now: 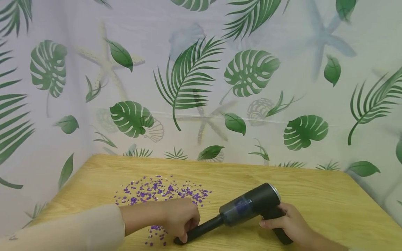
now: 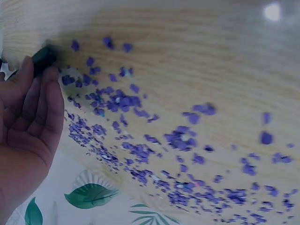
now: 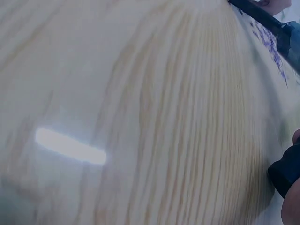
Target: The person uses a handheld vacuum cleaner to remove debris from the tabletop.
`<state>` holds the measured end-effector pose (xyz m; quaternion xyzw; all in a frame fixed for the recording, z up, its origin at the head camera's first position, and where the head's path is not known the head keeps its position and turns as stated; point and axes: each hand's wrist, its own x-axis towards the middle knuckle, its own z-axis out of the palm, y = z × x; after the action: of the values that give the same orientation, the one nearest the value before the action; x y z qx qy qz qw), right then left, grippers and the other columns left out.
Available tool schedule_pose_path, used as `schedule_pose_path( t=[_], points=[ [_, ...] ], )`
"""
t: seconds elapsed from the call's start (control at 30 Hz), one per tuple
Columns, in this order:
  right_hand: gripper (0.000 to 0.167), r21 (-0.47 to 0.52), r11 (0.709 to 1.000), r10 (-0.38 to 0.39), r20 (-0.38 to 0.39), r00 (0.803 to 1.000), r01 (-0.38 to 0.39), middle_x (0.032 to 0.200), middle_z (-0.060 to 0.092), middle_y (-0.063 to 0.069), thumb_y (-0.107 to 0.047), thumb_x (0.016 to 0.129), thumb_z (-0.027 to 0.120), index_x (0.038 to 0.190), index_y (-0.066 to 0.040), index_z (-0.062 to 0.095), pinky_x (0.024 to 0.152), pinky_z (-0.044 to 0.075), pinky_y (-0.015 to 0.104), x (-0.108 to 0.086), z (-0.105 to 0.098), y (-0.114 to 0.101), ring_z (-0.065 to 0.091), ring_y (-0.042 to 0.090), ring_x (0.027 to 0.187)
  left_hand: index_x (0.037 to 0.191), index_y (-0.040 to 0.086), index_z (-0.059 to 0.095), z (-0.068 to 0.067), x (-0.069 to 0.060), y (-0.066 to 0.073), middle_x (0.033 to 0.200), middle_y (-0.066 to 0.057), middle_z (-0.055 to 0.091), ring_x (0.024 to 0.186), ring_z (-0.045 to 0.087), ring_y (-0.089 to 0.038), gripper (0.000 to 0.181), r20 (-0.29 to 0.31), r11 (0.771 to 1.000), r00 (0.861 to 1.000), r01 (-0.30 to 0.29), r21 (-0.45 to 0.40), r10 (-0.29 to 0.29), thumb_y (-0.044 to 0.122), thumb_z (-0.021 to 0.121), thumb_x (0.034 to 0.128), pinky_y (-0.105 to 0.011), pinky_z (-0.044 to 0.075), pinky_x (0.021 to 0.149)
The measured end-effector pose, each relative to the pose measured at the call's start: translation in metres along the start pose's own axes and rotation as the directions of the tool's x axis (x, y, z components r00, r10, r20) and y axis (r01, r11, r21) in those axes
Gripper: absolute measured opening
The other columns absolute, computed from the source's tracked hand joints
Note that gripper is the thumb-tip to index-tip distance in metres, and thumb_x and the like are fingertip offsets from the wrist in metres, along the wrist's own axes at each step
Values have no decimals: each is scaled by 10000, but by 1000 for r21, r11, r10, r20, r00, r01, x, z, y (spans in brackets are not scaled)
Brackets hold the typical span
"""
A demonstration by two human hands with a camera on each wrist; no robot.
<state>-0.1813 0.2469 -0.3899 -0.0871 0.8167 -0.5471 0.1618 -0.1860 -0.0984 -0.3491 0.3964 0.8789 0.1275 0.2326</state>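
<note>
A black handheld vacuum cleaner [image 1: 265, 198] with a see-through dust cup [image 1: 237, 211] lies slanted over the wooden table. My right hand [image 1: 293, 225] grips its handle [image 1: 281, 235]; in the right wrist view only the lower handle [image 3: 287, 171] and bits of fingers show at the edge. At the other end, my left hand [image 1: 182, 218] pinches the long narrow nozzle [image 1: 205, 228] near its tip. The left wrist view has thumb and fingers around that dark nozzle tip [image 2: 44, 58]. Small purple bits [image 1: 158, 188] lie scattered behind and beside the left hand, partly hidden by the forearm.
The wooden table [image 1: 314, 195] runs back to a hanging cloth [image 1: 201, 80] printed with leaves, shells and starfish. Purple bits spread over the table's left half, and a few lie just left of the nozzle tip. Light glares off the tabletop in both wrist views.
</note>
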Motion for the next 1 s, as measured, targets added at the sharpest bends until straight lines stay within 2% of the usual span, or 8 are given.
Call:
schedule_pose_path(
  t=[0.17,0.23,0.37,0.53,0.77,1.0],
  points=[
    [391,-70,991,98,-155,983,-110,993,718,47,-185,843,762,1133,55,658,790,479,341,-3,-15,6,602,196,908,890,126,766,-6,23,5,702,88,669,622,565,12,163,-67,987,998,-2,158,13,86,851,757,-110,464,584],
    [392,-85,988,110,-199,974,-129,998,724,36,-198,837,773,1134,36,668,791,476,325,-4,-18,7,599,182,909,911,132,771,-9,31,3,723,77,689,632,585,3,164,-88,980,996,5,197,13,92,843,769,-114,472,591],
    [396,-103,987,94,-230,969,-121,980,746,43,-184,847,767,1140,60,662,800,491,295,-2,-22,8,634,148,906,939,150,770,-13,43,-2,770,61,715,667,624,-18,166,-127,967,992,34,251,-2,112,835,791,-134,497,618],
    [469,-157,974,114,-290,950,-165,1054,735,58,-237,854,769,1197,58,644,793,461,291,2,-30,8,603,139,924,988,159,770,-18,57,-7,821,51,722,719,646,-46,181,-170,954,985,68,292,-18,121,815,816,-167,516,635],
    [563,-85,970,192,-313,930,-229,1055,711,18,-298,871,758,1283,42,579,773,434,303,9,-33,8,568,181,939,1023,180,767,-25,75,-15,879,40,730,775,664,-79,179,-212,934,976,117,337,-45,120,778,855,-198,530,648],
    [591,-56,970,204,-349,915,-238,1067,707,8,-336,868,766,1290,36,586,788,442,299,14,-42,10,574,172,964,1074,213,764,-35,96,-18,964,43,730,832,663,-103,209,-232,914,969,166,370,-82,115,733,892,-229,533,656]
  ],
)
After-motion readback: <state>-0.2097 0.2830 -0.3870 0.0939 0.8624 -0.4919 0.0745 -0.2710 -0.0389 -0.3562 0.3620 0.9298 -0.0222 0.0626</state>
